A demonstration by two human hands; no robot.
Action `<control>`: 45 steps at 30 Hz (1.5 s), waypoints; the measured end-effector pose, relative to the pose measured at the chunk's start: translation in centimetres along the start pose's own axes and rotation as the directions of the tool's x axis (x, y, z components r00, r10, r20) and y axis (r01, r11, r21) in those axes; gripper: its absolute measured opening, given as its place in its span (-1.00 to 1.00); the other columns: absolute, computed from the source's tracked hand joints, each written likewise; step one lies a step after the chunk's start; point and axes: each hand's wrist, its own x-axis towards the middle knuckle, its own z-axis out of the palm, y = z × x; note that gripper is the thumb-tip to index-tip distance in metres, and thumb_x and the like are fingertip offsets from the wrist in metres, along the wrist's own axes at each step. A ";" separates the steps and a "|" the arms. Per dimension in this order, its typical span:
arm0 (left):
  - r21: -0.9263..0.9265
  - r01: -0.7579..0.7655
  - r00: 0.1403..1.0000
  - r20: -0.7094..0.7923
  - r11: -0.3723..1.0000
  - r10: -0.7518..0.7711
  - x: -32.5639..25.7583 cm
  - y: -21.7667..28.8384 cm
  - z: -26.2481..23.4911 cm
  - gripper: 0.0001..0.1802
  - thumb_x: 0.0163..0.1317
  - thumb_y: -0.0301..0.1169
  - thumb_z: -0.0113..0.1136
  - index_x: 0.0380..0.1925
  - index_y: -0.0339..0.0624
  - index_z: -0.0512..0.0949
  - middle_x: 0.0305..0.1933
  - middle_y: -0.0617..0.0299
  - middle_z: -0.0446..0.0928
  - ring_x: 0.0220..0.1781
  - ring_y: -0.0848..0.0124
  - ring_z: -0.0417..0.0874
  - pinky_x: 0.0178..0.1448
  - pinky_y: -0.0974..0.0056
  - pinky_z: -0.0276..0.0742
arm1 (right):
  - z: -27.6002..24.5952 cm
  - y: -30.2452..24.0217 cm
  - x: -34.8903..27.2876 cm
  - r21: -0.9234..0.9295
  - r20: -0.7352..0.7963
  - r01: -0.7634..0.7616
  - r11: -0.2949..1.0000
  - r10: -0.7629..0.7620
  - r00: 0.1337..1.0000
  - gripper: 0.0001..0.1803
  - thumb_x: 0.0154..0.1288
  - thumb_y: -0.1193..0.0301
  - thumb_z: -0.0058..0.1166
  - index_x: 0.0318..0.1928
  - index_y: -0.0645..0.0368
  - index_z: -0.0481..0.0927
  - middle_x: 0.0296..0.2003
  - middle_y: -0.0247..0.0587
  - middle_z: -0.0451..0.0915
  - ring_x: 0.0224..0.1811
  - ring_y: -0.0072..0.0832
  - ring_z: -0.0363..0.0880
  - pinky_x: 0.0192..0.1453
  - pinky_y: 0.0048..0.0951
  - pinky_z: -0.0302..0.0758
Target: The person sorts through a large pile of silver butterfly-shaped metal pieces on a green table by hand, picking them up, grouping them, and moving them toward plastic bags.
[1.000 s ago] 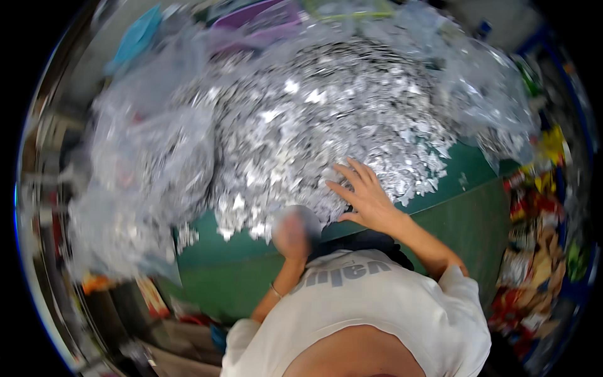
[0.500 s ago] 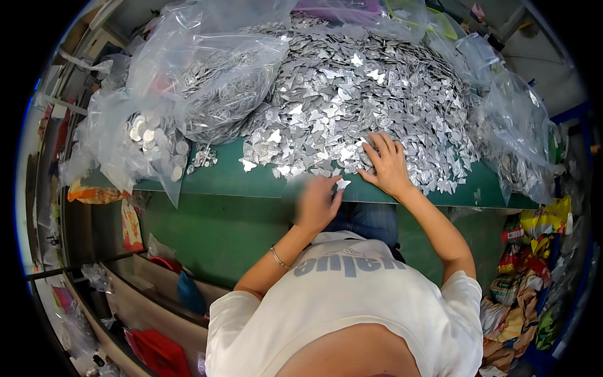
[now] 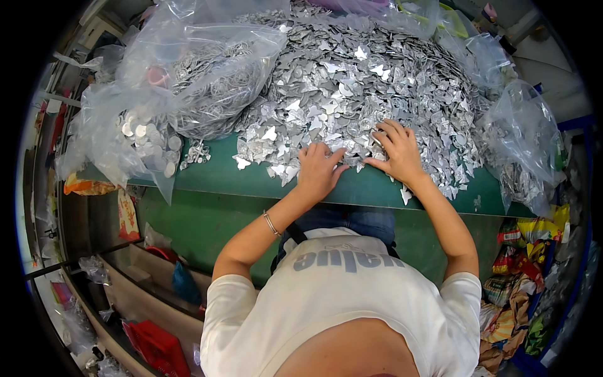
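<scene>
A broad heap of small flat silver metal pieces (image 3: 352,94), many with pointed, winged outlines, lies on the green tabletop (image 3: 251,179). At the heap's near edge my left hand (image 3: 319,169) rests on the pieces. Its thumb and index finger stand apart, with no piece visible between them. My right hand (image 3: 402,154) is spread on the heap just to the right, fingertips among the pieces and thumb pointing toward the left hand. One loose silver piece (image 3: 406,193) lies near the table's front edge, below the right wrist.
Left of the heap, a clear plastic bag (image 3: 220,81) holds many metal parts, and another bag (image 3: 141,141) holds round silver discs. Several small parts (image 3: 196,154) lie beside them. A further filled bag (image 3: 518,151) stands at the right. Drawers (image 3: 154,283) extend below left; colourful packets (image 3: 524,251) are below right.
My left hand has moved forward from the table edge onto the heap; the silver piece at its fingertips no longer shows there. My right hand has shifted slightly right.
</scene>
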 end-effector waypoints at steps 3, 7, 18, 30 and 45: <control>-0.009 0.058 0.998 -0.024 0.998 -0.059 0.2 -0.7 0.7 -0.56 -0.08 -0.20 0.31 -0.13 0.01 0.52 -0.35 0.20 0.30 -0.22 0.27 0.31 -0.15 0.16 0.10 | -0.1 2.0 1.0 -0.068 -0.151 0.004 0.998 -0.014 0.988 -0.82 0.11 0.37 0.07 -0.29 0.17 0.50 -0.12 -0.30 0.50 0.00 -0.28 0.39 -0.02 -0.24 0.25; -0.005 0.101 0.990 -0.099 0.995 -0.101 1.3 -0.8 0.9 -0.50 -0.19 -0.18 0.39 -0.17 0.00 0.54 -0.41 0.25 0.25 -0.26 0.30 0.29 -0.16 0.20 0.08 | 0.3 4.5 2.0 0.037 -0.212 -0.194 0.980 0.197 0.957 -0.81 0.07 0.48 0.08 -0.24 0.18 0.50 -0.15 -0.21 0.49 -0.06 -0.20 0.40 -0.02 -0.32 0.27; -0.118 0.230 0.971 -0.036 0.966 -0.236 2.5 -0.7 0.4 -0.48 -0.19 -0.23 0.40 -0.15 -0.13 0.53 -0.39 0.18 0.31 -0.27 0.22 0.34 -0.15 0.16 0.21 | -0.4 7.8 -0.4 0.286 -0.230 -0.469 0.836 0.535 0.813 -0.63 0.13 0.33 0.12 -0.08 0.26 0.49 -0.07 0.03 0.48 0.02 -0.08 0.39 0.11 -0.28 0.31; -0.082 0.081 0.993 0.093 0.993 -0.073 4.6 1.6 1.5 -0.25 -0.20 -0.17 0.40 0.07 -0.12 0.39 -0.33 0.17 0.34 -0.20 0.22 0.35 -0.13 0.18 0.19 | 0.7 -1.2 -1.4 0.236 -0.153 -0.268 0.934 0.308 0.939 -0.66 -0.02 0.38 0.16 -0.16 0.14 0.51 0.07 -0.07 0.38 0.16 -0.12 0.29 0.26 -0.05 0.10; -0.378 0.164 0.976 -0.071 0.911 -0.205 3.4 2.3 0.7 -0.59 0.00 -0.39 0.26 -0.09 -0.15 0.46 -0.45 0.12 0.33 -0.33 0.18 0.34 -0.18 0.17 0.24 | -0.2 -4.9 -3.2 0.437 -0.113 -0.025 0.899 0.083 0.990 -0.75 -0.01 0.64 0.01 -0.23 0.27 0.52 -0.05 -0.11 0.46 0.09 -0.16 0.36 0.14 -0.16 0.28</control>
